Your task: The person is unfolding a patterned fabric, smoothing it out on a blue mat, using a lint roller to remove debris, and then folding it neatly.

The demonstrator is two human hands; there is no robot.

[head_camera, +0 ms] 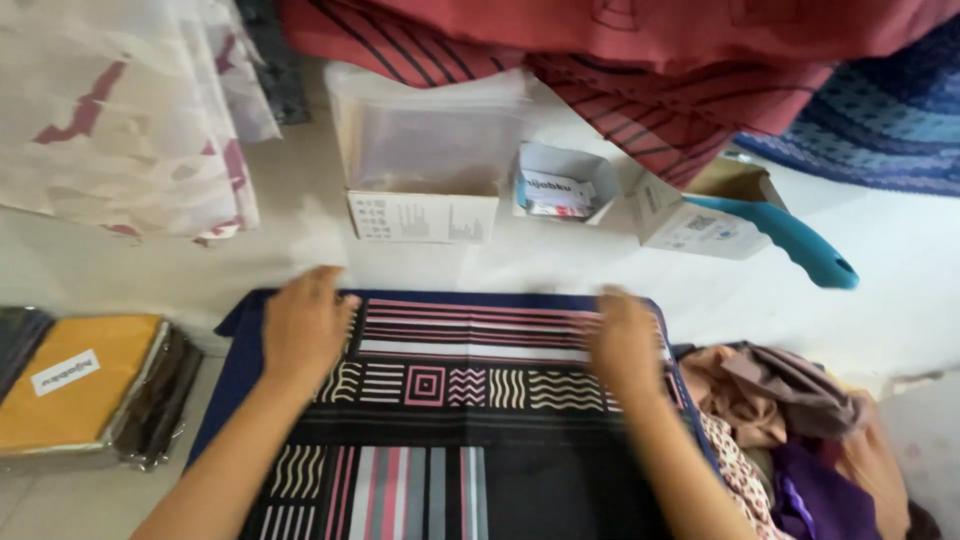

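Note:
A dark blue and black patterned cloth (460, 400) with pink, white and cream stripes lies flat in front of me on the white surface. My left hand (303, 328) rests palm down on its upper left part, fingers together near the top edge. My right hand (625, 345) presses flat on the upper right part, slightly blurred. Neither hand holds anything.
A clear plastic box (425, 140) sits on a white carton behind the cloth, next to small open boxes (560, 185). A teal handle (790, 240) sticks out of a carton at right. Packaged fabrics (80, 385) lie left, crumpled clothes (800, 430) right, red striped cloth (650, 60) above.

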